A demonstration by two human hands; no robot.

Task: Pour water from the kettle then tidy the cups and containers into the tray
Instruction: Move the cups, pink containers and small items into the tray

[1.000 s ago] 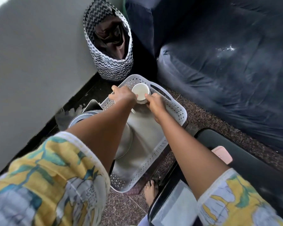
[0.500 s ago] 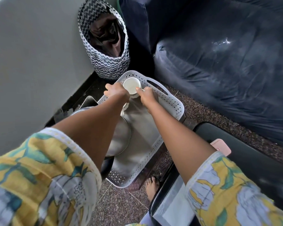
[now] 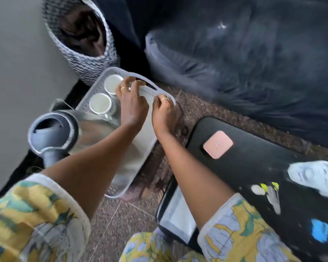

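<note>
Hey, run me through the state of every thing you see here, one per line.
tray: held at its far rim
left hand: grips the tray rim
right hand: grips the tray rim
far cup: upright in the tray
near cup: upright beside it
kettle: upright; lid unclear
basket: upright, top open

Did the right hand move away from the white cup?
Yes. The right hand has moved right along the tray, away from the two cups, and now grips its far rim beside the handle slot.
</note>
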